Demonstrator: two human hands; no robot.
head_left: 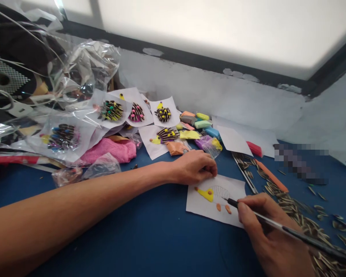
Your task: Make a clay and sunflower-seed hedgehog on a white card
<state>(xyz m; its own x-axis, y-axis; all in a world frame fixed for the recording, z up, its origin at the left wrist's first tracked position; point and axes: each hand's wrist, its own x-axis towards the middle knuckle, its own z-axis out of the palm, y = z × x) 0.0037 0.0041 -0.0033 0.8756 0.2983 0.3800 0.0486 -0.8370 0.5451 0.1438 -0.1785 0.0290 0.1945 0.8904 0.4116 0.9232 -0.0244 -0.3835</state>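
Observation:
A black-tipped pen (pixel 256 216) is in my right hand (pixel 276 231), pinched between thumb and fingers. Its tip meets a white sheet of paper (pixel 198 206), on a hatched, rounded outline. Left of that outline sits a yellow clay head (pixel 205 193) with brown bits for nose and ear. Two small orange-brown clay feet (pixel 218 207) lie below. My left hand (pixel 194 166) rests at the sheet's upper left edge with fingers curled in; I see nothing in it, though its underside is hidden.
Sunflower seeds (pixel 291 207) are strewn at right, beside an orange stick (pixel 272 176). Behind my left hand lie coloured clay packs (pixel 203 124) and finished hedgehog cards (pixel 163 111). A pink cloth (pixel 112 150) and plastic bags (pixel 89 65) crowd the left. A wall closes off the back.

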